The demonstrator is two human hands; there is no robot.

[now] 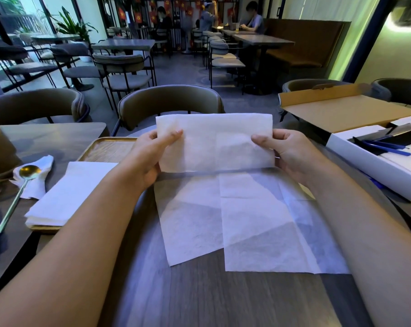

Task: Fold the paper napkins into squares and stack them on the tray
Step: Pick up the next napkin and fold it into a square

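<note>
Above the middle of the dark wooden table [199, 298], a white paper napkin [215, 142] is being held up by both hands, well apart from each other at its two side edges. The left hand [150, 156] is pinching the napkin's left edge, thumb lying across the front and fingers curled behind; the right hand [286, 152] is gripping the right edge in the same way. The napkin is hanging as a wide rectangle with a faint vertical crease near its middle, its lower edge just above the table.

Under it, two unfolded napkins [235, 220] are lying flat on the table, the right one overlapping the left, reaching toward the near edge. To the left, a wooden tray [110, 148] is sitting on the table, bearing a stack of folded napkins [74, 192] on its near part. Further left, a gold spoon [20, 192] is resting on a crumpled napkin [38, 182]. At the far right, an open cardboard box [341, 109] is standing beside a white box [374, 161] holding blue pens [386, 147]. A chair [170, 102] is standing across the table.
</note>
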